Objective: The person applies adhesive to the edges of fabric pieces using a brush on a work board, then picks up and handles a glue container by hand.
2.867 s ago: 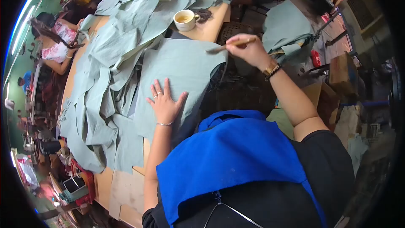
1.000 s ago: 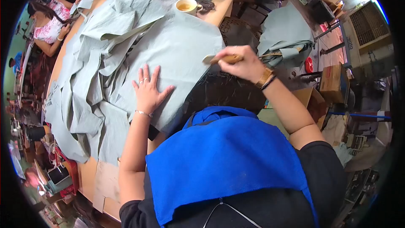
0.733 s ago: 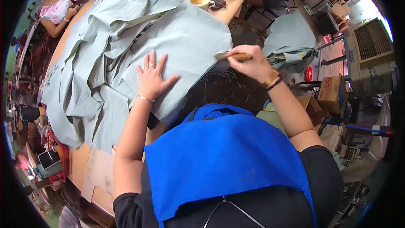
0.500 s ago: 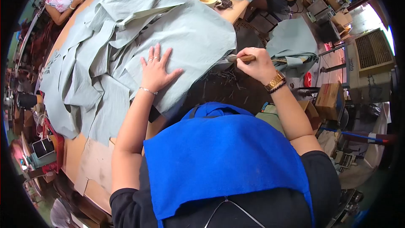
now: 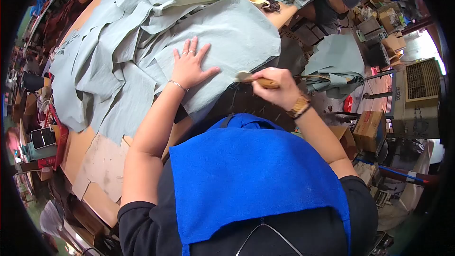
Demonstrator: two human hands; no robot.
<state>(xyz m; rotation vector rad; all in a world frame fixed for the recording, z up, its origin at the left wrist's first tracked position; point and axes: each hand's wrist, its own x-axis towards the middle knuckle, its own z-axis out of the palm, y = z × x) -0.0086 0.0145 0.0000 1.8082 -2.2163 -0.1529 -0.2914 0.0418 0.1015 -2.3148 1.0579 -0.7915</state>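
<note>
Your left hand lies spread on the pale sheet at the right edge of the table — your right hand pinches a wooden-handled tool.

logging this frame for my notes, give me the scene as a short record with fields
left hand: left hand spread flat on a grey-green sheet
right hand: right hand closed round a wooden-handled tool
tool tip: at the sheet's near edge
left of sheet: overlapping grey-green pieces on a table
beyond sheet: pale cup with liquid, beside a dark clump
worn: blue cloth over black top
</note>
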